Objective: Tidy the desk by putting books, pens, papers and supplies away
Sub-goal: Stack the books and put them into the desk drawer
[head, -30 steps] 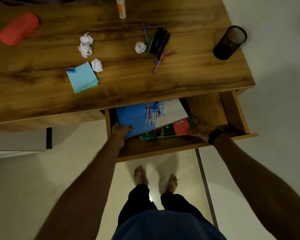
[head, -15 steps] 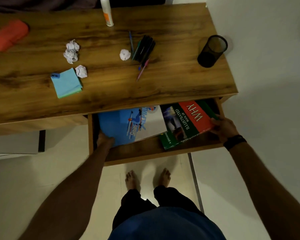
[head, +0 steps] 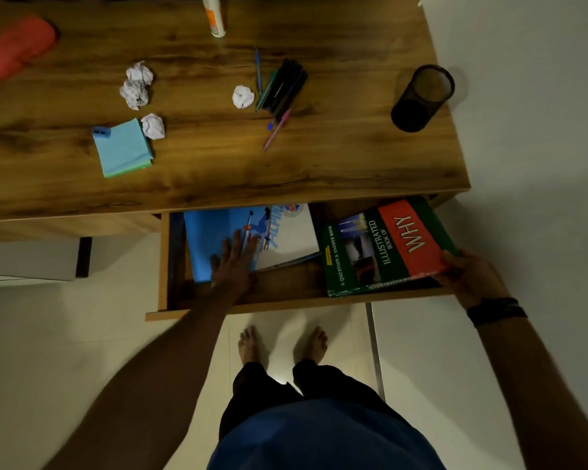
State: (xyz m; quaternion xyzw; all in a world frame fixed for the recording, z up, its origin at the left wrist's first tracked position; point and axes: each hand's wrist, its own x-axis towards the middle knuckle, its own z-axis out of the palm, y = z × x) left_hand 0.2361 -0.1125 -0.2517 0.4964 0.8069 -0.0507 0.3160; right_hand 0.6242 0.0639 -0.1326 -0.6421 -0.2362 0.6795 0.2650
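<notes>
Both hands work the drawer [head: 296, 305]: left hand [head: 233, 262] flat on blue book [head: 214, 239], right hand [head: 469, 278] gripping green book [head: 381, 252].

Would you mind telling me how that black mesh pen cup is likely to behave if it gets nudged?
The black mesh pen cup looks empty and see-through, so probably light. It stands upright, taller than wide, so a high push may tip it. Being round, it would likely roll toward the nearby desk edge.

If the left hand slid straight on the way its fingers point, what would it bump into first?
Probably nothing soon: the left hand lies flat on the blue book, fingers pointing under the desk top. That space is hidden.
</notes>
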